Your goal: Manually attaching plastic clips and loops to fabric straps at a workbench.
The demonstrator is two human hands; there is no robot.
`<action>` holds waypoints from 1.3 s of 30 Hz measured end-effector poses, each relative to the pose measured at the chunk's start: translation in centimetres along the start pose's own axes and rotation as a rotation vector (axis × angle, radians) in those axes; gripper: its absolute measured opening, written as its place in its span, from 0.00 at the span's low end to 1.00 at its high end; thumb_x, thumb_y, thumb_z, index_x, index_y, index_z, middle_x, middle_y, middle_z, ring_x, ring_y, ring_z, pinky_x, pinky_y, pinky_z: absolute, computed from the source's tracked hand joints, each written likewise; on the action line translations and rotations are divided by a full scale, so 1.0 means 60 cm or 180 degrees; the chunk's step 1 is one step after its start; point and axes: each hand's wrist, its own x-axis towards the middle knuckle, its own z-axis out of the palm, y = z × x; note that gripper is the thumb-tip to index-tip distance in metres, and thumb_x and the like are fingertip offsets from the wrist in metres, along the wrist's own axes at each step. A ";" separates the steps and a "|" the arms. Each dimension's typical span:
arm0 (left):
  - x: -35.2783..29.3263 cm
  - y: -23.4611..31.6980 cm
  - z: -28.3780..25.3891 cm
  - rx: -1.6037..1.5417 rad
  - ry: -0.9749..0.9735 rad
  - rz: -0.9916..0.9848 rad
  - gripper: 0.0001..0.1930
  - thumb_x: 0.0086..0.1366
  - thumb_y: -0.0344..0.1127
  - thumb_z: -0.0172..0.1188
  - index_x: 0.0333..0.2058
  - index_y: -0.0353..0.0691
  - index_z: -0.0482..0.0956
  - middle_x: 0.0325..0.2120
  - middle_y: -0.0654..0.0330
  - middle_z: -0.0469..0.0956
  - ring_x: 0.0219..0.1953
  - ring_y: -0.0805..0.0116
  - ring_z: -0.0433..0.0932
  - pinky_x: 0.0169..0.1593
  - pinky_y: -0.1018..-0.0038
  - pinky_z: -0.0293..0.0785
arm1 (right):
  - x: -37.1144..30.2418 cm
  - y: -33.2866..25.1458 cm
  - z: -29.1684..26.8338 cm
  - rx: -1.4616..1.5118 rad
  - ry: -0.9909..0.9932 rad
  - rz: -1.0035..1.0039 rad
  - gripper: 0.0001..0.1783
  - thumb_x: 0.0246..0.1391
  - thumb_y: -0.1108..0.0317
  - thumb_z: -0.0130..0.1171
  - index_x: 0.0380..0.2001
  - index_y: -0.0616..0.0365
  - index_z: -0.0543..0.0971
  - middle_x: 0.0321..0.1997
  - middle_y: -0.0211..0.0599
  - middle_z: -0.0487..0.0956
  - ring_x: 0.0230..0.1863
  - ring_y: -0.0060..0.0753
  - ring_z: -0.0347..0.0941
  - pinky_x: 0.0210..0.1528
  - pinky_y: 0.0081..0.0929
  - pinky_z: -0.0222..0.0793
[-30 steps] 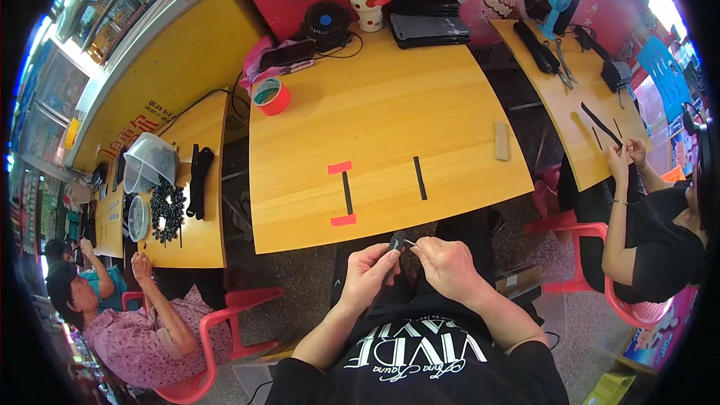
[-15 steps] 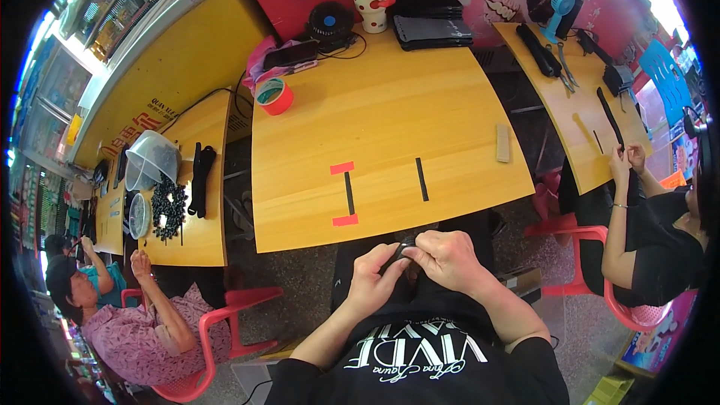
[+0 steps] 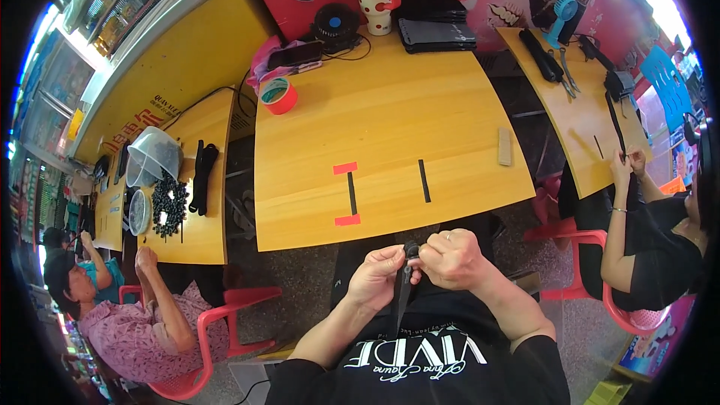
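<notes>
Close to my chest, past the table's near edge, my left hand (image 3: 377,276) pinches a black strap (image 3: 403,300) whose length hangs down in front of my shirt. At the strap's upper end, between the hands, sits a small dark piece that looks like a plastic buckle (image 3: 410,248). My right hand (image 3: 452,259) is closed against that piece from the other side, fingers curled. The exact grip of its fingertips is hidden. On the table ahead lie one short black strip between two red tape marks (image 3: 347,220) and another black strip (image 3: 424,181) farther right.
The wooden table (image 3: 375,112) carries a red tape roll (image 3: 278,95), a phone, a black fan (image 3: 335,22), a dotted tumbler (image 3: 373,0), stacked black pouches (image 3: 437,34) and a tan strip (image 3: 505,147). Co-workers sit at tables on both sides. Black pieces (image 3: 171,206) lie heaped at left.
My hands have drawn slightly apart and turned, so the buckle-like piece and hanging strap now show between them. The co-workers' hands have shifted a little.
</notes>
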 end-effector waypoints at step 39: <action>0.038 0.332 -0.131 -0.0444 0.1435 0.1786 0.21 0.74 0.50 0.41 0.39 0.36 0.71 0.26 0.62 0.71 0.25 0.70 0.69 0.29 0.74 0.71 | 0.029 -0.091 -0.088 0.0337 0.0570 -0.1806 0.23 0.47 0.50 0.64 0.15 0.51 0.66 0.14 0.21 0.53 0.13 0.19 0.52 0.14 0.19 0.43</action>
